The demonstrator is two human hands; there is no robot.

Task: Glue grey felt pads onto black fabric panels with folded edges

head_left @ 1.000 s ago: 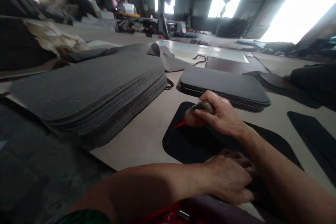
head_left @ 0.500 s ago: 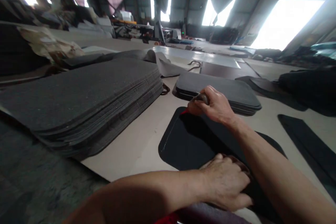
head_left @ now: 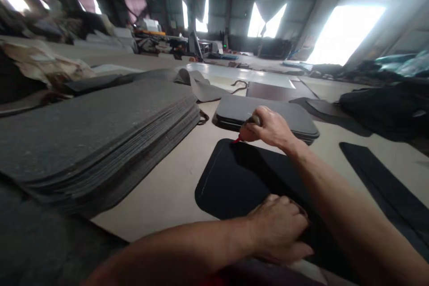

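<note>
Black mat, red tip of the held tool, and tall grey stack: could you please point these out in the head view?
Black mat [head_left: 229,183]: head view, on its bare upper face.
Red tip [head_left: 237,139]: head view, on its middle.
Tall grey stack [head_left: 107,125]: head view, on its top sheet.

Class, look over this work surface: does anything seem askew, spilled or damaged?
One thing: the loose grey sheet beyond the large stack looks askew. Part of it curls upward, while the top of the smaller stack lies flat.
</note>
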